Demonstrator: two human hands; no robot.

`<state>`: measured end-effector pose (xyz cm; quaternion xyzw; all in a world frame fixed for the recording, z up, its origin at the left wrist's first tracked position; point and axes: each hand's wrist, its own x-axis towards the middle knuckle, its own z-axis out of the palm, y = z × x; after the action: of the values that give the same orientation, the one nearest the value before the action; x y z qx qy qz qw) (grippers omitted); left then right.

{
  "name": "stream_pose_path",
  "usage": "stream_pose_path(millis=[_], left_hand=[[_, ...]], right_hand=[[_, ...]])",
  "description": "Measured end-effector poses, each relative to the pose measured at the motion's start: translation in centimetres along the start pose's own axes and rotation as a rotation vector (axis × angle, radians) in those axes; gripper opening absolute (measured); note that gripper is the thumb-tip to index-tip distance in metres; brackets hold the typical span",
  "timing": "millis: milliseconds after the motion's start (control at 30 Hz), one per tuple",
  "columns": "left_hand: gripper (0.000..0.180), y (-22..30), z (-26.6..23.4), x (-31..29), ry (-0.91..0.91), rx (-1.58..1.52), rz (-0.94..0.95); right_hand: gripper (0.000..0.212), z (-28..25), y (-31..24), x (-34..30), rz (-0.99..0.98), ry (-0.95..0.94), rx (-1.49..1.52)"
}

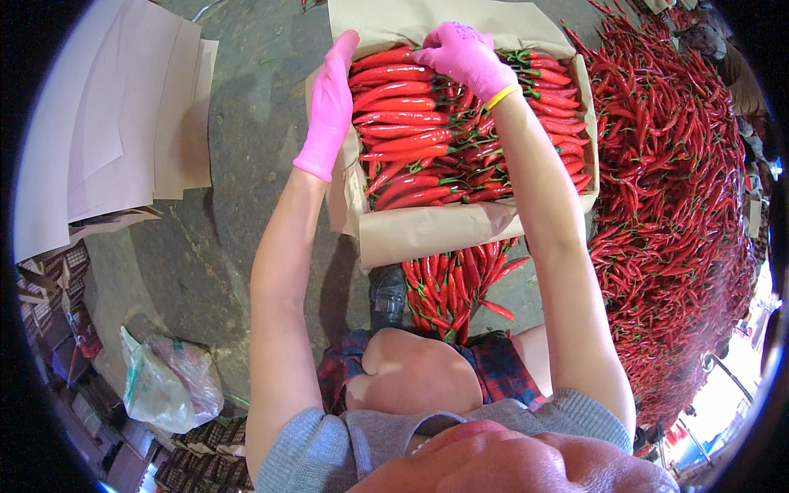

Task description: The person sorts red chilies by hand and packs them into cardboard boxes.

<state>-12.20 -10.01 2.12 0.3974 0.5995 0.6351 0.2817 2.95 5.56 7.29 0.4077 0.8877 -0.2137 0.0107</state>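
A paper-lined box [343, 197] stands in front of me, packed with rows of glossy red chili peppers [407, 117] whose green stems point toward its middle. My left hand [330, 99], in a pink glove, lies along the box's left edge with its fingers stretched out together. Over the far side of the box, my right hand [467, 59] wears a matching glove with a yellow cuff. Its fingers are bent and closed at the stem end of a far-row chili pepper; the palm hides part of the grip. Brown lining paper [444, 228] folds over the near rim.
A large heap of loose red chilies [657, 214] spreads along the right. A smaller pile [452, 287] lies between the box and my legs. Flat paper sheets [123, 107] are stacked at the left, with a clear plastic bag [171, 382] on the floor below them.
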Motion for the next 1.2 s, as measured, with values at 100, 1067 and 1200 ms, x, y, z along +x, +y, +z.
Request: stream_pose_path(millis=[100, 1067, 1200], left_hand=[[0.043, 1.3, 0.0, 0.0, 0.034, 0.144, -0.005], [0.045, 4.2, -2.9, -5.7, -0.033, 0.227, 0.145], [0.03, 5.4, -3.9, -9.8, -0.085, 0.476, 0.318]], right_hand=[[0.034, -0.3, 0.1, 0.4, -0.161, 0.232, -0.19], [0.044, 2.0, 1.3, -5.7, -0.334, 0.617, 0.302], [0.044, 3.6, -0.2, -12.8, 0.039, 0.552, 1.107]])
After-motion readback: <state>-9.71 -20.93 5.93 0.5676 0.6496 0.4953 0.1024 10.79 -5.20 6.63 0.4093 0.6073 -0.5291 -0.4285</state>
